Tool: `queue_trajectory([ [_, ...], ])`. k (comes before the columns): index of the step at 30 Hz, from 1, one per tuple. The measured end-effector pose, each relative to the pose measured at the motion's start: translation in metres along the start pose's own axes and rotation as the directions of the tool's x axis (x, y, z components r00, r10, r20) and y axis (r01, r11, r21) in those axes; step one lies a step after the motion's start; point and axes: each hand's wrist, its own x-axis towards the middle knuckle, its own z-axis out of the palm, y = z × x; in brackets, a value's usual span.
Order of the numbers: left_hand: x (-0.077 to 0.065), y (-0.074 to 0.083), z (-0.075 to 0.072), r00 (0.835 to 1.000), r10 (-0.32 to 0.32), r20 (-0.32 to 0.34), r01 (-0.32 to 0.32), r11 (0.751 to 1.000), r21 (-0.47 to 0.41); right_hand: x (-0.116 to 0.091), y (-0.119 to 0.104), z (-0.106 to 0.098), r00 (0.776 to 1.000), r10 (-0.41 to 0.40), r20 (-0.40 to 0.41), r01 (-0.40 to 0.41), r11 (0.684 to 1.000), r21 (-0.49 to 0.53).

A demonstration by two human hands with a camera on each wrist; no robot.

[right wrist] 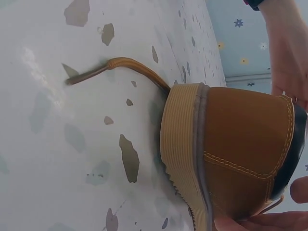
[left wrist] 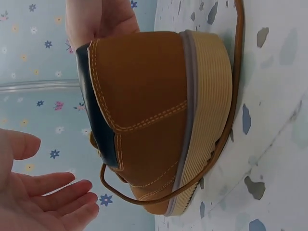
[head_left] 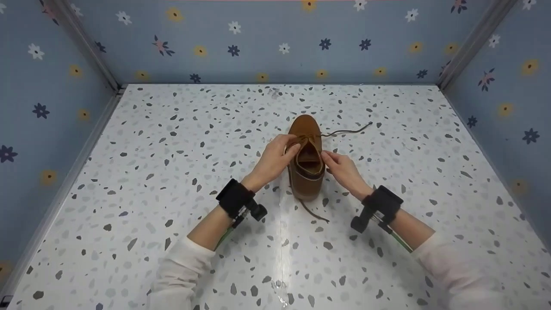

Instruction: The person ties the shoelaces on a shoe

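A brown lace-up shoe (head_left: 308, 187) stands upright on the speckled surface, toe pointing away, with a dark collar lining and a ribbed cream sole (left wrist: 211, 82). Beside the shoe's left side, near the lacing, my left hand (head_left: 273, 157) has its thumb apart from its fingers and nothing between them. My right hand (head_left: 344, 170) is at the opposite side; its fingers (right wrist: 262, 222) lie against the shoe's side, thumb apart. One brown lace (head_left: 346, 131) stretches out to the right of the toe. The other lace (left wrist: 236, 96) runs along the left side and trails behind the heel.
Flowered blue panels (head_left: 284, 38) close off the back, left and right of the white speckled tabletop (head_left: 172, 129). A black wrist mount (head_left: 236, 198) is strapped on the left wrist, and another mount (head_left: 381, 204) on the right.
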Motion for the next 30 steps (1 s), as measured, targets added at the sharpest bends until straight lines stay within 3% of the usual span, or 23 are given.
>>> queue_trajectory([
  [10, -0.008, -0.001, 0.015, 0.99, -0.073, 0.117, 0.066, 0.996, 0.064, -0.003, -0.002, -0.007, 0.998, 0.005, -0.055, -0.005, 1.0, 0.003],
  [15, -0.005, -0.007, 0.02, 0.961, -0.174, 0.215, 0.165, 0.984, 0.06, -0.003, -0.001, -0.007, 0.997, 0.029, -0.072, -0.026, 0.999, 0.032],
  [18, 0.0, -0.011, 0.022, 0.945, -0.228, 0.236, 0.225, 0.974, 0.041, -0.004, 0.0, -0.006, 0.997, 0.029, -0.066, -0.027, 0.999, 0.039],
  [21, 0.006, -0.014, 0.022, 0.929, -0.281, 0.239, 0.284, 0.958, 0.021, -0.005, 0.001, -0.006, 0.998, 0.025, -0.059, -0.022, 0.998, 0.05],
  [26, 0.016, -0.015, 0.021, 0.924, -0.328, 0.196, 0.345, 0.937, -0.059, 0.0, 0.011, -0.007, 0.998, 0.046, -0.045, -0.044, 0.998, 0.046],
  [28, 0.02, -0.014, 0.021, 0.918, -0.358, 0.171, 0.379, 0.918, -0.113, -0.003, 0.005, -0.008, 0.999, 0.043, -0.031, -0.04, 0.997, 0.071],
  [30, 0.028, -0.024, 0.028, 0.92, -0.37, 0.125, 0.389, 0.896, -0.213, -0.006, -0.002, -0.007, 0.999, 0.031, -0.022, -0.029, 0.995, 0.095],
])
